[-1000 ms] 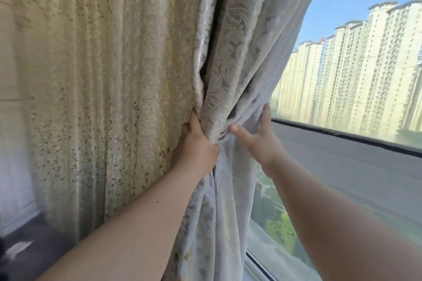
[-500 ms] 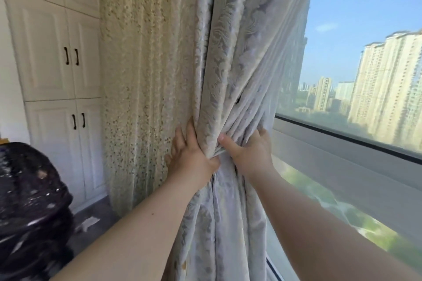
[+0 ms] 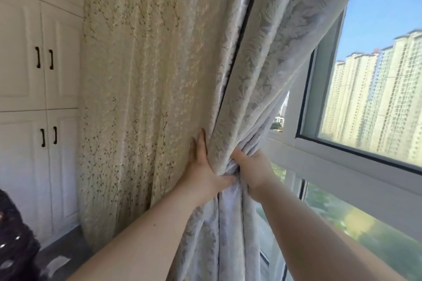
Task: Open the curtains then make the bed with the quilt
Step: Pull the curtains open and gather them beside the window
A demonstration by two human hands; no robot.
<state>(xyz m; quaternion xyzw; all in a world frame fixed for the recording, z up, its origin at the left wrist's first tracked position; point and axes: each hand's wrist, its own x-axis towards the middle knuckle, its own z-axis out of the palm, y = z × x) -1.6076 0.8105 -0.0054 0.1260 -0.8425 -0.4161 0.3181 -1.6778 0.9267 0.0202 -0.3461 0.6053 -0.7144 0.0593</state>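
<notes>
A: Since the last look a sec ago, you've hauled the curtain (image 3: 262, 89) further left. More of the window (image 3: 356, 143) is bare now, w/ frame, sill and the tower blocks (image 3: 376, 102) outside all showing, and the white cupboards (image 3: 38, 89) have come into view on the left.

B: What are my hands doing?

A: Left hand (image 3: 203, 166) lies fairly flat, fingers up along the fold where the pale patterned panel meets the cream floral one (image 3: 148, 89), thumb hooked round the bunch. Right hand (image 3: 253, 169) is closed on the gathered cloth from the window side. Both are on the same bundle, nearly touching each other. Earlier the right one was more spread out; now it's cinched tight.

B: So is the curtain part done?

A: Nearly, I'd say, not fully. Fabric's bunched at the left end of the glass, but the upper part slants out over the top of the pane, so it prob needs one more shove or a tie-back. Can't see any hook or tie in view, tho.

B: And the quilt?

A: Not in view, nor is the bed. Only a dark speckled thing (image 3: 16, 242) at bottom left, can't tell what it is. You'll have to let go and turn round for step two.

B: Any risk?

A: If you let go now, the bundle may well swing back over the glass.
</notes>
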